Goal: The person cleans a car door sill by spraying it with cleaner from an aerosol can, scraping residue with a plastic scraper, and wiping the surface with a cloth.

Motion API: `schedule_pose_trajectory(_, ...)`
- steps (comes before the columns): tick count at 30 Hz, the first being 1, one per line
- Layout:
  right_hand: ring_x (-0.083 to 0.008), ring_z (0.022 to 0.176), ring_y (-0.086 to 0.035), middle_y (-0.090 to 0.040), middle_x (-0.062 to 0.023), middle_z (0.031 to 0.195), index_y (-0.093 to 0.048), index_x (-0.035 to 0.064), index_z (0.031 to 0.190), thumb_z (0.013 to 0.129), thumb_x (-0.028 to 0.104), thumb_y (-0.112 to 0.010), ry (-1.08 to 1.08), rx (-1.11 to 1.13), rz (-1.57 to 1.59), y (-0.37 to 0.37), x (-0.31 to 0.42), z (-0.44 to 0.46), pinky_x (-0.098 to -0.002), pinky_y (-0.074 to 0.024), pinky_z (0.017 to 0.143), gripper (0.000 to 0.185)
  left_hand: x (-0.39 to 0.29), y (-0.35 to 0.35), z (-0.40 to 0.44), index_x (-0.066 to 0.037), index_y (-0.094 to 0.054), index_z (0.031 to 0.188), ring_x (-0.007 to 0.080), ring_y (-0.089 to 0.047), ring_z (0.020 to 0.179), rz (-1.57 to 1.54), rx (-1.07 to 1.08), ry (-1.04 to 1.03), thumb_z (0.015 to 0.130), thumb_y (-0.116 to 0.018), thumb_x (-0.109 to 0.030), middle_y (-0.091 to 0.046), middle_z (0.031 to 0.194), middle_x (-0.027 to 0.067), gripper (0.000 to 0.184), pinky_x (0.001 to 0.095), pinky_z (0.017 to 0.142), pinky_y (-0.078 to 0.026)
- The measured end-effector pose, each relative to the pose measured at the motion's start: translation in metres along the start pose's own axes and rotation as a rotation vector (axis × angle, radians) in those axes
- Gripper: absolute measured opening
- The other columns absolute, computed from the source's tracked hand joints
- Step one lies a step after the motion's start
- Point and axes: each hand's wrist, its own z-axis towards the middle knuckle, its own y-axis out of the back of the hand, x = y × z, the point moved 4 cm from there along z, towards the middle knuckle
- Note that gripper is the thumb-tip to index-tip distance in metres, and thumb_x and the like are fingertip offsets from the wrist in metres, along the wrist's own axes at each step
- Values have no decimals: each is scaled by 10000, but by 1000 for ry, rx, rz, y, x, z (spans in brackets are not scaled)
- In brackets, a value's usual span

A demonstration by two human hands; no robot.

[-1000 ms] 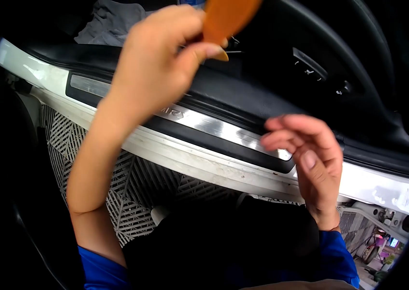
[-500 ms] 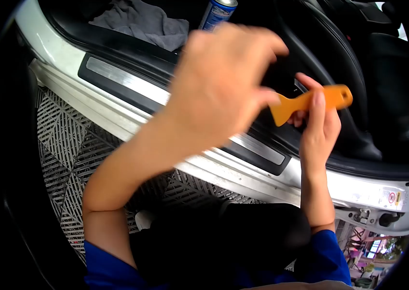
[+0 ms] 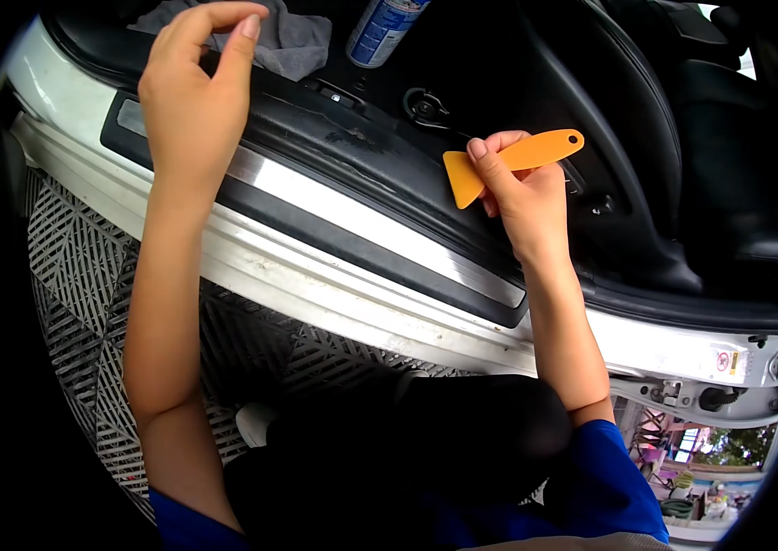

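My right hand [image 3: 529,197] grips an orange scraper [image 3: 536,152] near its middle, its flared blade pointing left over the black sill trim [image 3: 343,138]. My left hand [image 3: 198,101] is raised over the left part of the door sill, near a grey cloth [image 3: 293,44]. Its thumb and forefinger are apart with nothing between them; the other fingers are curled or hidden. Below the black trim runs a metal sill plate [image 3: 352,220] with a dark border.
A blue spray can [image 3: 384,29] stands inside the car beyond the trim. The black seat side [image 3: 609,119] rises at the right. The white car sill [image 3: 315,285] crosses the view above a grey grid floor [image 3: 67,266]. A door latch area [image 3: 683,390] lies at lower right.
The orange scraper has passed from my left hand to my right hand. My left hand has then moved away to the left, and the spray can has come further into view.
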Motion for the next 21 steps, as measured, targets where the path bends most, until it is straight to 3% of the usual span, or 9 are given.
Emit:
schedule_pose_trajectory(9,-80,453,-554,-639,-91,667,-508,49,779,871,56,-675,-5,-2,9,-6,0,-3,-192,-432,447,191,-16,0,-3,-56,-720,1018,90,-606,904,-184,-68,-28,934,-654,-132,-695,998,12,131,216,831,-463)
schedule_pose_trajectory(21,-90,454,-575,-627,-83,639,-491,53,744,834,37,-662,-104,56,-149,-12,19,1,-196,-447,448,194,-22,5,-4,-45,-712,1045,106,-637,934,-215,-65,-101,944,-639,-111,-706,1015,41,142,213,849,-481)
